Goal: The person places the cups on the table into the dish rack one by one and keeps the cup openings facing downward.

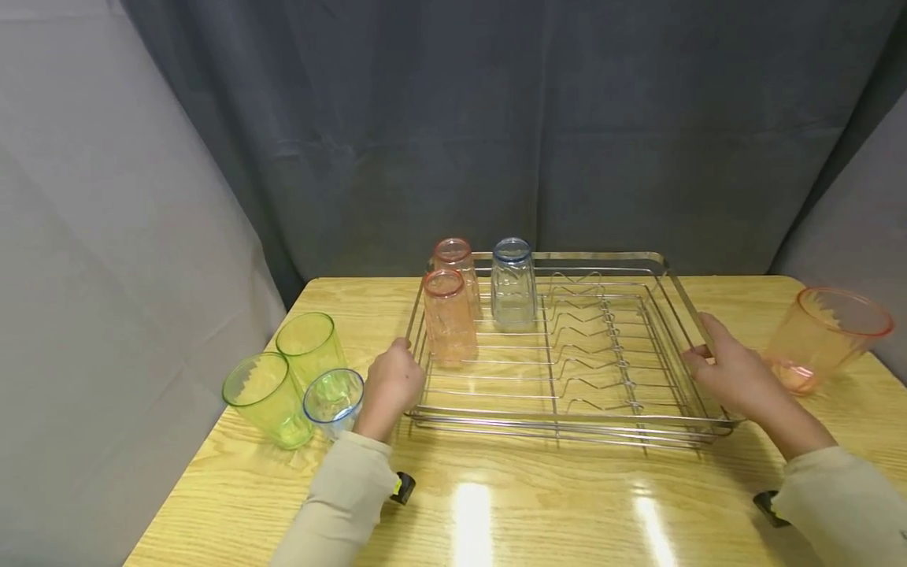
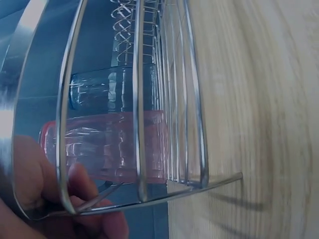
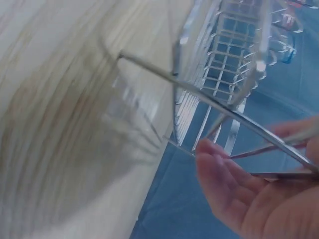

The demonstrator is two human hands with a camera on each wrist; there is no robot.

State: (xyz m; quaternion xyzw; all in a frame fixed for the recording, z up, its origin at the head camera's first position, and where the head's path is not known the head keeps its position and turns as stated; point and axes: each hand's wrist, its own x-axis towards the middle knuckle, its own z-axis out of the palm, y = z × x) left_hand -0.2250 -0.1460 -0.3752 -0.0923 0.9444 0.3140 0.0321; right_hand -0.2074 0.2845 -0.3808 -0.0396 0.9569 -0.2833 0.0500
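Note:
A silver wire dish rack [image 1: 567, 418] spans the space between the two hands. My left hand [image 1: 394, 386] grips its left side, with fingers [image 2: 82, 181] curled about the wires in the left wrist view. On the opposite side, my right hand [image 1: 733, 374] holds the rack's side frame, its fingertips [image 3: 207, 148] bent near the wires. Inside the rack at the left stand two pink tumblers, a nearer one [image 1: 451, 327] and a farther one [image 1: 453, 252]. A blue-tinted tumbler [image 1: 513, 291] is beside them. All three have their narrower ends up.
Left of the rack, two green tumblers [image 1: 265, 409] [image 1: 308, 346] and a blue-rimmed tumbler [image 1: 335, 398] stand close to my left hand. A large orange tumbler [image 1: 815, 346] tilts beyond my right hand. The wooden table [image 1: 553, 504] ends at a dark curtain [image 1: 425, 157].

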